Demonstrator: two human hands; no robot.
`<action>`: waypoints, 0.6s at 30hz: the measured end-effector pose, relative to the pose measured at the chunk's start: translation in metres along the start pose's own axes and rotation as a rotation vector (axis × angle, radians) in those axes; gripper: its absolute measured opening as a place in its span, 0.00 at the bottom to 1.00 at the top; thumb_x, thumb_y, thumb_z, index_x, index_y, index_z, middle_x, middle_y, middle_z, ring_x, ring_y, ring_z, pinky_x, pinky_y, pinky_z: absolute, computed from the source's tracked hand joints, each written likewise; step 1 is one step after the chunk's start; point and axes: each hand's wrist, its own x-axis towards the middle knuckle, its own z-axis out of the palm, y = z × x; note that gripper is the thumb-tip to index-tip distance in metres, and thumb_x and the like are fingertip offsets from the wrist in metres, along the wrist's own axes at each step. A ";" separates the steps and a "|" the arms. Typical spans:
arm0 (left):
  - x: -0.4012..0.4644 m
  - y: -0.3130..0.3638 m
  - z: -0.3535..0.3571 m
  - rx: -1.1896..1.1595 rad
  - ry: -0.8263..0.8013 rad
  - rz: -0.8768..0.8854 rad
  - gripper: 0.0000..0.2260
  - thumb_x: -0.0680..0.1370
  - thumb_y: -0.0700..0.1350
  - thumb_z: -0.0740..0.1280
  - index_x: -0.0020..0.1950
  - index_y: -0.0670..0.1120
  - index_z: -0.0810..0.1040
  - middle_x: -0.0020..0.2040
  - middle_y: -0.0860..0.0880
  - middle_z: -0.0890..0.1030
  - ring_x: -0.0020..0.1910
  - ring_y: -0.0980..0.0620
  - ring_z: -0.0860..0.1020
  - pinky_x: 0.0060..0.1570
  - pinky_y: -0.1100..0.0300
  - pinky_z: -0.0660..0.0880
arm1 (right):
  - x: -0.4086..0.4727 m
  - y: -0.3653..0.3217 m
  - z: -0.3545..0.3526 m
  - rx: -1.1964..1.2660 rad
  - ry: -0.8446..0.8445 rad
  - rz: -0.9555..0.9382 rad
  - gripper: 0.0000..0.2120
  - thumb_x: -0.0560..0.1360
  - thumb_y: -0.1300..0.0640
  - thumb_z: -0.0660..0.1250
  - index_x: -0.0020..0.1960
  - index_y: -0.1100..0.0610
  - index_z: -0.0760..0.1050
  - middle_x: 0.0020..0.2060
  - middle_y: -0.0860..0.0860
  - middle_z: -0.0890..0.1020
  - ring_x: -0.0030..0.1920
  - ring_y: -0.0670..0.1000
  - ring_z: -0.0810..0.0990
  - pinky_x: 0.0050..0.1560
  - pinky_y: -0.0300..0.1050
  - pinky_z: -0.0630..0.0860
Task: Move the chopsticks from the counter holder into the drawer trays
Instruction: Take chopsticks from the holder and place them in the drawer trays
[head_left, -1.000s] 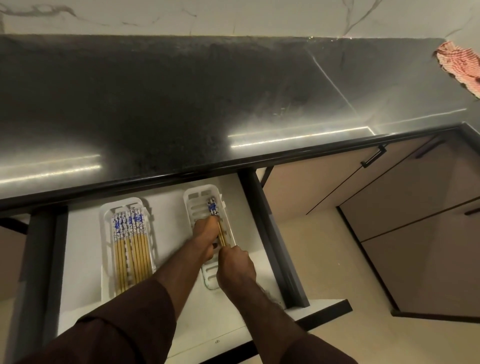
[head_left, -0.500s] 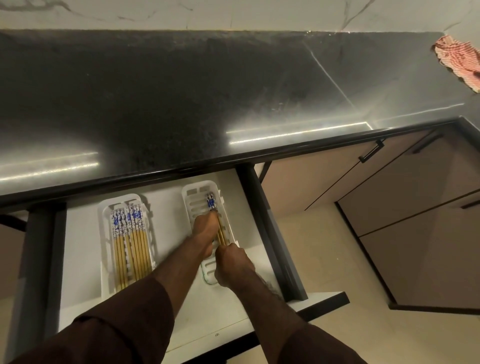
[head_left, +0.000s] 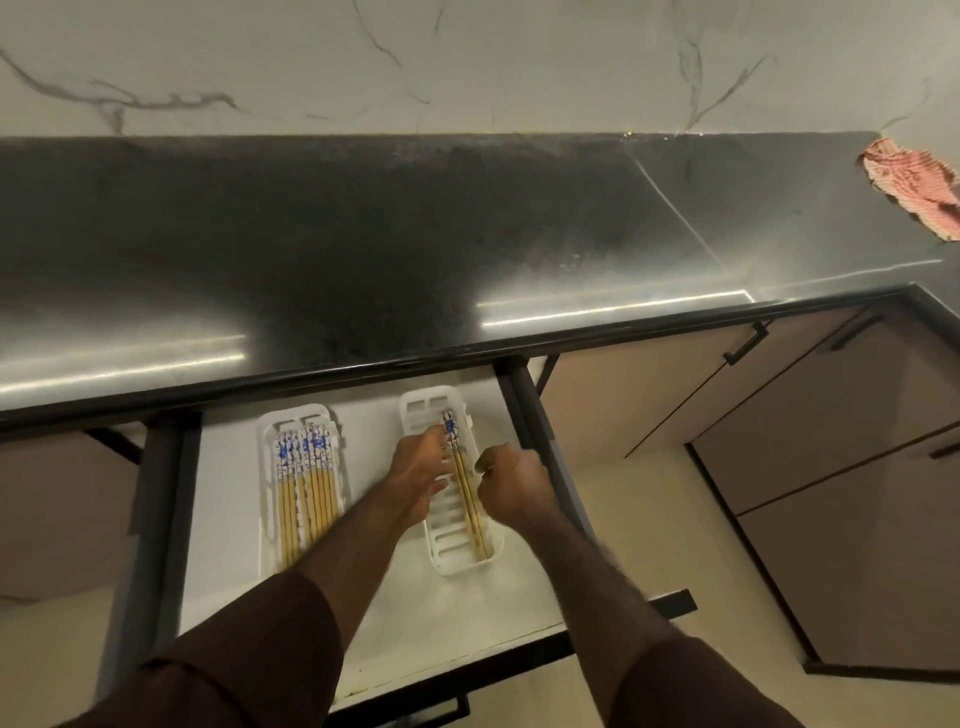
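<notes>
The drawer (head_left: 228, 519) under the counter stands pulled out, with two white slotted trays inside. The left tray (head_left: 267, 519) holds several wooden chopsticks (head_left: 306, 483) with blue-patterned ends. In the right tray (head_left: 452, 564) lies one pair of chopsticks (head_left: 471, 512), lengthwise along the tray. My left hand (head_left: 421, 467) rests over that tray's left side, its fingertips pinching the pair near the patterned ends. My right hand (head_left: 511, 480) hovers just right of the pair, fingers curled in with nothing in them. No counter holder is in view.
The dark, glossy counter (head_left: 363, 234) runs across the view above the drawer, backed by a marble wall. A red and white cloth (head_left: 914, 182) lies at the counter's far right. Closed cabinet doors (head_left: 831, 441) with black handles stand to the right.
My right hand has let go of the pair and moved off to the right. The pair now lies flat in the right tray, with my left hand still at its top end.
</notes>
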 end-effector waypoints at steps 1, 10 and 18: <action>-0.009 0.006 -0.004 0.010 -0.007 0.021 0.15 0.82 0.51 0.58 0.56 0.41 0.78 0.52 0.42 0.82 0.49 0.45 0.80 0.53 0.51 0.76 | -0.003 -0.004 -0.009 0.032 0.014 -0.016 0.13 0.78 0.61 0.66 0.61 0.60 0.79 0.56 0.56 0.83 0.51 0.56 0.83 0.53 0.50 0.82; -0.109 0.049 -0.040 -0.027 0.042 0.189 0.14 0.82 0.49 0.61 0.60 0.41 0.78 0.55 0.43 0.81 0.53 0.44 0.80 0.54 0.51 0.78 | -0.061 -0.066 -0.057 0.260 0.109 -0.208 0.13 0.78 0.63 0.66 0.61 0.57 0.80 0.55 0.53 0.83 0.50 0.50 0.81 0.45 0.39 0.78; -0.195 0.071 -0.130 -0.062 0.100 0.345 0.13 0.81 0.48 0.62 0.55 0.42 0.81 0.50 0.43 0.85 0.52 0.43 0.82 0.56 0.47 0.78 | -0.119 -0.162 -0.054 0.398 0.215 -0.331 0.07 0.78 0.60 0.67 0.54 0.56 0.82 0.45 0.51 0.84 0.43 0.49 0.82 0.46 0.44 0.82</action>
